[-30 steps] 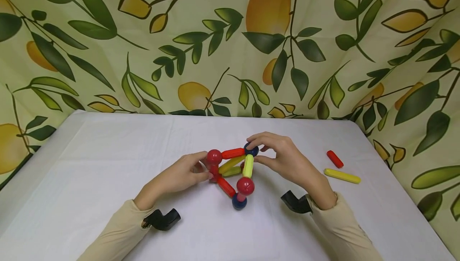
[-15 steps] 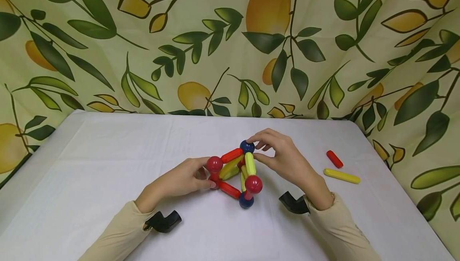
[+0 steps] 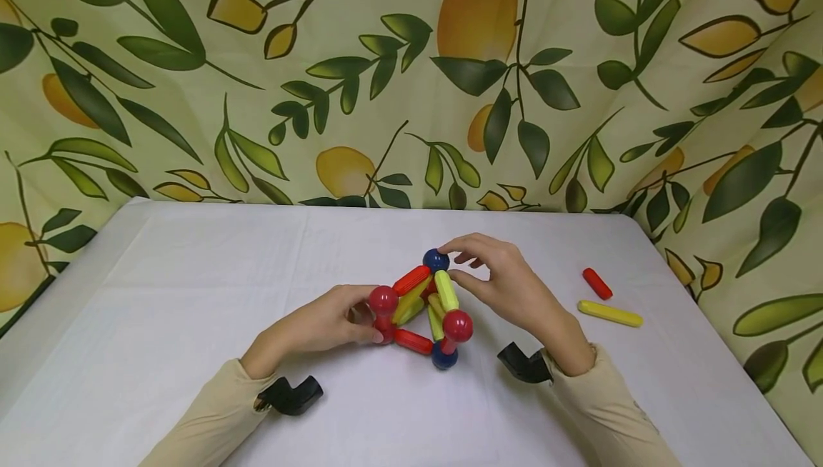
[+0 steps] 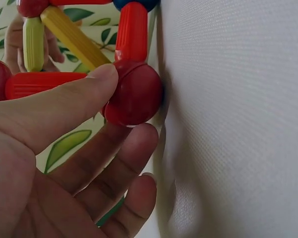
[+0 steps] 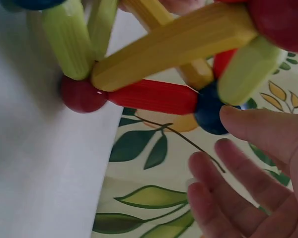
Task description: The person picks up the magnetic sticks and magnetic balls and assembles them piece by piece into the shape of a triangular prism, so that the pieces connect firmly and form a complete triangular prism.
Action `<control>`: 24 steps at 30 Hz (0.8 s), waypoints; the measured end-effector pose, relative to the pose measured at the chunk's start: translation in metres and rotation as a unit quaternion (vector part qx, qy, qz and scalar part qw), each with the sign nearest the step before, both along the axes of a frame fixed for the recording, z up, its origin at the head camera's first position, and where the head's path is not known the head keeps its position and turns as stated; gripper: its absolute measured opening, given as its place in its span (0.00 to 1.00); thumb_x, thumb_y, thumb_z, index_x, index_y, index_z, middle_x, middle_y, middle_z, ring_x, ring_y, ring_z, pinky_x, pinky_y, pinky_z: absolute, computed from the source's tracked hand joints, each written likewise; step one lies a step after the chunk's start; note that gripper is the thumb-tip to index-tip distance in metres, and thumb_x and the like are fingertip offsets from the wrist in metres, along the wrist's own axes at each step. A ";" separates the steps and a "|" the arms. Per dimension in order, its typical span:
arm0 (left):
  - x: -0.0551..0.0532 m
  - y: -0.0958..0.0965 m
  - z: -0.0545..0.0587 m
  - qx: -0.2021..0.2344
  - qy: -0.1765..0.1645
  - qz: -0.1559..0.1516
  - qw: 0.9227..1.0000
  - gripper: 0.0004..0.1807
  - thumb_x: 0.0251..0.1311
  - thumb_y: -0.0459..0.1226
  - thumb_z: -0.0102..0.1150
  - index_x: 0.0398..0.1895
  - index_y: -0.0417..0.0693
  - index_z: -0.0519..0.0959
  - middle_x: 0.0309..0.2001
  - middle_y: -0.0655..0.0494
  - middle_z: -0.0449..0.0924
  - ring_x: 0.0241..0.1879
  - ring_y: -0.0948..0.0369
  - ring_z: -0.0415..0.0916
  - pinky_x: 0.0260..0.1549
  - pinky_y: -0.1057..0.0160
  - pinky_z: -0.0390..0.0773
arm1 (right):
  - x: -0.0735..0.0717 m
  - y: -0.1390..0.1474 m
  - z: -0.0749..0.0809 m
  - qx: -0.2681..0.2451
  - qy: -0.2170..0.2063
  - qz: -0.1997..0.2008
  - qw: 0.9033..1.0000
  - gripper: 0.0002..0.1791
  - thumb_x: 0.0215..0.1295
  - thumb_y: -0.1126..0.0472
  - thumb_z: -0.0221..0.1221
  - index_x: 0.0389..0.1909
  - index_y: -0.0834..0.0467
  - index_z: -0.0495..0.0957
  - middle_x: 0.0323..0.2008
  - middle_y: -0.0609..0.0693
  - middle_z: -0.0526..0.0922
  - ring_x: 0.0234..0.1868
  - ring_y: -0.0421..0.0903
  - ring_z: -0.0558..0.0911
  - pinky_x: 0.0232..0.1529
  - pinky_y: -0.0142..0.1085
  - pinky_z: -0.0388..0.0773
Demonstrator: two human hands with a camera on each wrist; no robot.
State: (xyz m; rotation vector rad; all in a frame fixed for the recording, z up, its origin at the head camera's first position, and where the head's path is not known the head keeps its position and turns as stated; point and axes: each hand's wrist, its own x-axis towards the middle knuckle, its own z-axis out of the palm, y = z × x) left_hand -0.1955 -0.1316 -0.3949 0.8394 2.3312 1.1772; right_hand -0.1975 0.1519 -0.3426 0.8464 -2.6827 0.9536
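Note:
A frame of magnetic sticks and balls (image 3: 413,342) stands on the white table, with red, yellow and lime sticks between red and blue balls. My left hand (image 3: 331,318) pinches the low red ball (image 4: 136,94) at the frame's left corner, thumb on the near side and fingertips underneath. At the back top corner, my right hand (image 3: 504,278) holds the blue ball (image 3: 436,260) between index finger and thumb. The right wrist view shows that thumb against the blue ball (image 5: 208,110), its other fingers loosely bent below; the index finger is mostly hidden there.
A short red stick (image 3: 597,283) and a longer yellow stick (image 3: 609,313) lie loose on the table (image 3: 193,274) to the right. A patterned leaf-and-fruit cloth (image 3: 360,81) hangs behind the table. Black camera mounts (image 3: 292,395) stick out from both wrists.
The frame has turned: its back blue ball has shifted left, and its front balls have swung right. Both hands have kept hold, with the right hand drifting slightly left.

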 end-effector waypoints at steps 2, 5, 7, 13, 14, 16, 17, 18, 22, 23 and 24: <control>0.000 0.000 0.000 0.002 0.002 -0.003 1.000 0.23 0.56 0.36 0.71 0.56 0.51 0.78 0.41 0.60 0.82 0.38 0.61 0.78 0.39 0.67 0.79 | 0.002 0.001 0.005 0.011 -0.017 -0.002 1.000 0.18 0.61 0.65 0.67 0.53 0.56 0.81 0.50 0.50 0.85 0.44 0.45 0.86 0.46 0.40 0.83; 0.001 0.001 0.002 0.001 0.009 -0.006 1.000 0.22 0.55 0.36 0.71 0.54 0.51 0.79 0.39 0.60 0.82 0.36 0.62 0.77 0.37 0.67 0.79 | 0.006 0.005 0.014 0.025 -0.072 0.004 0.997 0.17 0.63 0.61 0.66 0.53 0.55 0.80 0.47 0.48 0.85 0.43 0.43 0.85 0.46 0.38 0.83; 0.001 0.002 0.003 0.000 0.013 -0.007 1.000 0.22 0.55 0.36 0.71 0.54 0.51 0.79 0.39 0.60 0.82 0.34 0.62 0.77 0.35 0.67 0.79 | 0.010 0.009 0.020 0.036 -0.125 0.015 0.991 0.18 0.64 0.56 0.66 0.53 0.54 0.79 0.43 0.45 0.85 0.42 0.40 0.84 0.45 0.36 0.82; 0.003 0.003 0.005 -0.005 0.014 -0.003 1.000 0.23 0.54 0.35 0.72 0.55 0.51 0.78 0.38 0.59 0.81 0.31 0.63 0.76 0.32 0.67 0.79 | 0.018 0.012 0.028 0.067 -0.236 0.068 0.967 0.27 0.56 0.44 0.70 0.52 0.52 0.75 0.39 0.43 0.83 0.39 0.38 0.83 0.43 0.33 0.81; 0.003 0.003 0.005 -0.005 0.014 -0.002 1.000 0.23 0.54 0.35 0.72 0.55 0.50 0.78 0.38 0.58 0.81 0.31 0.63 0.76 0.31 0.67 0.79 | 0.018 0.012 0.029 0.068 -0.242 0.075 0.965 0.29 0.54 0.43 0.71 0.52 0.52 0.74 0.39 0.43 0.83 0.38 0.38 0.83 0.43 0.33 0.81; 0.003 0.004 0.005 -0.006 0.015 -0.002 1.000 0.24 0.54 0.35 0.72 0.55 0.50 0.78 0.38 0.58 0.81 0.31 0.63 0.76 0.31 0.67 0.79 | 0.019 0.011 0.029 0.068 -0.249 0.082 0.963 0.31 0.52 0.43 0.73 0.52 0.52 0.73 0.40 0.43 0.83 0.38 0.38 0.83 0.43 0.33 0.81; 0.003 0.004 0.005 -0.006 0.016 -0.001 1.000 0.24 0.54 0.35 0.72 0.55 0.50 0.78 0.38 0.58 0.81 0.30 0.63 0.75 0.31 0.67 0.79 | 0.019 0.010 0.029 0.068 -0.248 0.082 0.963 0.32 0.51 0.43 0.73 0.52 0.52 0.73 0.40 0.44 0.83 0.38 0.38 0.83 0.43 0.33 0.81; 0.003 0.004 0.005 -0.007 0.017 0.001 1.000 0.24 0.54 0.35 0.72 0.55 0.50 0.78 0.37 0.58 0.81 0.30 0.63 0.75 0.30 0.67 0.79 | 0.019 0.010 0.029 0.069 -0.246 0.080 0.964 0.32 0.51 0.43 0.74 0.52 0.52 0.73 0.39 0.44 0.83 0.38 0.38 0.83 0.43 0.33 0.81; 0.003 0.004 0.004 -0.008 0.022 0.009 1.000 0.24 0.53 0.35 0.72 0.54 0.50 0.78 0.37 0.59 0.81 0.30 0.63 0.75 0.30 0.67 0.78 | 0.018 0.011 0.029 0.067 -0.229 0.070 0.969 0.28 0.55 0.47 0.72 0.52 0.53 0.74 0.41 0.45 0.84 0.40 0.40 0.83 0.44 0.36 0.81; 0.003 0.004 0.004 -0.008 0.023 0.012 1.000 0.24 0.53 0.36 0.73 0.54 0.50 0.78 0.37 0.59 0.81 0.30 0.63 0.75 0.30 0.67 0.78 | 0.018 0.011 0.029 0.065 -0.224 0.068 0.970 0.27 0.56 0.48 0.71 0.52 0.54 0.74 0.42 0.45 0.84 0.41 0.41 0.83 0.44 0.37 0.82; 0.003 0.004 0.004 -0.007 0.023 0.014 1.000 0.24 0.52 0.36 0.73 0.54 0.50 0.78 0.38 0.59 0.81 0.30 0.63 0.75 0.30 0.67 0.78 | 0.017 0.011 0.028 0.062 -0.219 0.065 0.972 0.26 0.57 0.48 0.71 0.52 0.54 0.75 0.43 0.46 0.84 0.42 0.42 0.83 0.44 0.38 0.82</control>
